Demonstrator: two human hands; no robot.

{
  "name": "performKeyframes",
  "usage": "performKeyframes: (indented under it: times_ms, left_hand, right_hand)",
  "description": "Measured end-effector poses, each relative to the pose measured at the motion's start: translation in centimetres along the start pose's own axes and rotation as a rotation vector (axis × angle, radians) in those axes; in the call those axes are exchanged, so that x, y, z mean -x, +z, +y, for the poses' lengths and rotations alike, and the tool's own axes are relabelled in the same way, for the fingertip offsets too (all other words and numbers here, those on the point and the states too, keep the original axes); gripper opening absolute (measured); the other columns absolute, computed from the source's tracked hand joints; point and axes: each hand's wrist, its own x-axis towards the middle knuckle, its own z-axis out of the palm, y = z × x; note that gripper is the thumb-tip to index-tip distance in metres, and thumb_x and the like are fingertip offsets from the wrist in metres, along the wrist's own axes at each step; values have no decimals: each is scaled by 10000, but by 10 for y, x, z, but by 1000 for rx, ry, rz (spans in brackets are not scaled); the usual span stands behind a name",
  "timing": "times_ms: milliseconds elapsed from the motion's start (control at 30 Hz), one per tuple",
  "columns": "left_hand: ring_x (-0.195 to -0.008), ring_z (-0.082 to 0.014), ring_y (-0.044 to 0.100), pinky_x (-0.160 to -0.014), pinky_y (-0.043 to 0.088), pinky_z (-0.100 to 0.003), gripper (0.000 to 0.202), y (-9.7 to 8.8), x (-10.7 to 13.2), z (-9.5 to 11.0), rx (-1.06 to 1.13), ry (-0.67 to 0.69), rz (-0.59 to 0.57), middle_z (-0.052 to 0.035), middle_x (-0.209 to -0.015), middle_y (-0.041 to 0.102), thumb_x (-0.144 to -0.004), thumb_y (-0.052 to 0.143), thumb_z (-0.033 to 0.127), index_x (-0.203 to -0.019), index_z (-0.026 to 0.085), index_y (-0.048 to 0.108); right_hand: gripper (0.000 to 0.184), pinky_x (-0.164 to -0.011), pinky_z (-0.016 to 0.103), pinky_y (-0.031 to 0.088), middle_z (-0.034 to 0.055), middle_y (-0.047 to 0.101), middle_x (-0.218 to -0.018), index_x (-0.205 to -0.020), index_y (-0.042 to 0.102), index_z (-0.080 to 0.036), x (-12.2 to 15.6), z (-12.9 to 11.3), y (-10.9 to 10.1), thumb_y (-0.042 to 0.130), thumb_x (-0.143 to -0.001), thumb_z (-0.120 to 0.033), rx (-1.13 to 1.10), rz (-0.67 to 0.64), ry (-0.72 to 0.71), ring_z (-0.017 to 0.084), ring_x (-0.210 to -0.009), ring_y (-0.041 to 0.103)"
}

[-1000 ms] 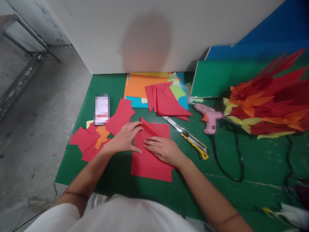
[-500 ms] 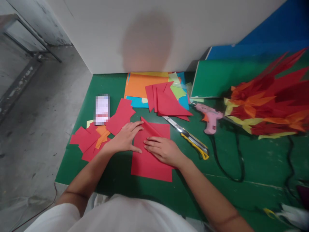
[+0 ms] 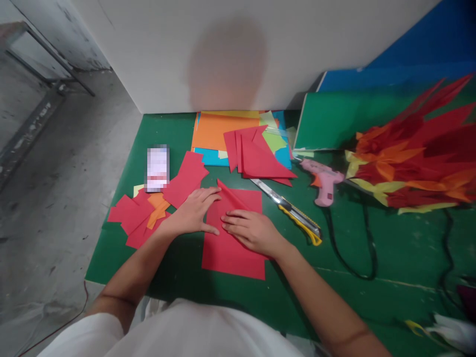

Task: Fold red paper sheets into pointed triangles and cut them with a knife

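Observation:
Red paper [image 3: 234, 255] lies in front of me, with a narrow fold or rolled ridge running slantwise across its upper part. My left hand [image 3: 196, 210] rests at the paper's left edge, thumb and fingers apart, fingertips by the pointed top of the fold. On the right, my right hand [image 3: 253, 230] lies flat on the paper, its fingers stretched out and the palm over the lower end of the fold. Just beyond the right hand is a yellow utility knife [image 3: 297, 215] with its blade out.
A pink glue gun [image 3: 324, 181] with a black cord lies right, beside a red, orange and yellow paper bunch [image 3: 416, 158]. Folded red pieces [image 3: 260, 156] top coloured sheets [image 3: 223, 131] at the back. Red scraps [image 3: 136, 215] and a phone [image 3: 157, 168] are left on the green table [image 3: 178, 277].

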Motion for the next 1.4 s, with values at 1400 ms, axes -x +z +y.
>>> performKeyframes:
  times_ms: [1400]
  left_hand:
    - [-1308, -304, 439, -1085, 350, -481, 576, 4, -4, 6, -26, -63, 76, -162, -1396, 473, -840, 599, 530, -1269, 167, 473]
  right_hand:
    - [225, -869, 352, 541, 55, 733, -1042, -1005, 727, -213, -8, -9, -11, 519, -921, -211, -94, -28, 116, 199, -1006, 638]
